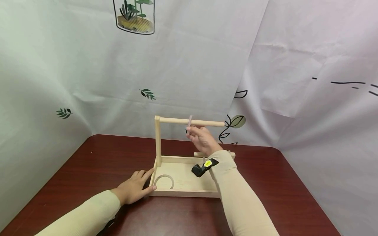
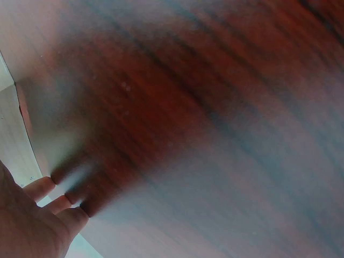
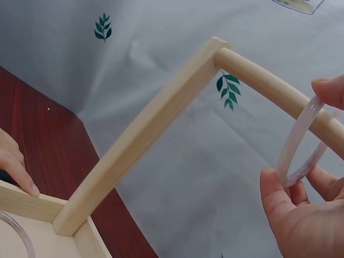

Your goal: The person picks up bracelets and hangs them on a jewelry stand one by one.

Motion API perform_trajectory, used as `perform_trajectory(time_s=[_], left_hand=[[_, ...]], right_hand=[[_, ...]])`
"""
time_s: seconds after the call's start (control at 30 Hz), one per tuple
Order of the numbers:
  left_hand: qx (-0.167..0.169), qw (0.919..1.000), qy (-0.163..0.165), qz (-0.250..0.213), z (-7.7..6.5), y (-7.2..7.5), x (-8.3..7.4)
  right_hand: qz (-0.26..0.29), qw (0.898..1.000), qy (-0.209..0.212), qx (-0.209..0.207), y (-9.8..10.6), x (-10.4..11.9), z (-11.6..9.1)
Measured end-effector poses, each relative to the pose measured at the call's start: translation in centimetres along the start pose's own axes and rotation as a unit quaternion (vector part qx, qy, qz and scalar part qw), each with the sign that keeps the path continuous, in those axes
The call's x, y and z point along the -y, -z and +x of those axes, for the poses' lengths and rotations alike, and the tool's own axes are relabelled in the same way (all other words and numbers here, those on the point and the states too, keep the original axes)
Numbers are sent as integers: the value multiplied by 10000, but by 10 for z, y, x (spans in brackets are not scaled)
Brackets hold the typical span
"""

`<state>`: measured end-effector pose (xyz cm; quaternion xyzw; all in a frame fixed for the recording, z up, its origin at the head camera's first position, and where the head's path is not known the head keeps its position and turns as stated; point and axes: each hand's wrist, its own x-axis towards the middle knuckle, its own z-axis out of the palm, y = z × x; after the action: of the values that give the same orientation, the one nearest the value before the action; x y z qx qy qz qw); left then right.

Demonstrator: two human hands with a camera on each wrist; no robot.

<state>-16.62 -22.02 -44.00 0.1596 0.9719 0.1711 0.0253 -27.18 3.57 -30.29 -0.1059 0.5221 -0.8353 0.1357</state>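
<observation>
Ring: around the rod (image 1: 211,123), between its two ends; ring (image 3: 296,135) lies at the fingertips, its lower edge between thumb and fingers, its top touching a finger.
Right hand (image 1: 203,140): curled in a pinch on the ring, just below the rod.
Left hand (image 1: 134,187): fingers relaxed, gripping nothing, touching the tray (image 1: 187,178) below the rod's left end.
Second ring (image 1: 164,175): in the tray, below the rod's left end.
Post (image 1: 158,141): at the rod's left end.
Cloth (image 1: 192,65): behind the rod.
</observation>
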Motion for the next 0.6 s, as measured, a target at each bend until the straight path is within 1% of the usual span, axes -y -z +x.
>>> perform_trajectory(time_s=[0.23, 0.6], left_hand=[[60, 10000, 33, -16, 0, 1, 0], [15, 10000, 18, 4, 0, -1, 1]], right_hand=[[76, 10000, -52, -29, -8, -5, 3], [30, 9998, -117, 128, -19, -12, 8]])
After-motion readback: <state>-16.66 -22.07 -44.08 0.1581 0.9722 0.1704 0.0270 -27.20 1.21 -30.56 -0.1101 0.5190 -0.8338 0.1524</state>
